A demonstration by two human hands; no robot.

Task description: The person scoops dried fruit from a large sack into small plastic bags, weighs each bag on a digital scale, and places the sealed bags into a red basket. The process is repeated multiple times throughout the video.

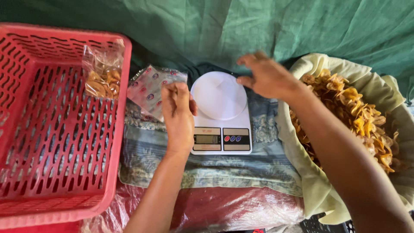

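My left hand [177, 115] pinches the edge of a clear printed plastic bag [148, 88] that lies left of a white kitchen scale [222, 136]. The scale's round platter [219, 96] is bare. My right hand [266, 77] hovers above the platter's right rim with the fingers spread and nothing in them. Just right of that hand, a heap of yellow fried chips [353, 114] fills a container lined with pale cloth [317, 185].
A red slotted plastic basket [56, 142] stands at the left with one filled bag of chips [102, 73] leaning on its far wall. The scale rests on a blue patterned cloth [241, 166] over a plastic-wrapped red bundle [224, 209]. Green fabric [258, 26] hangs behind.
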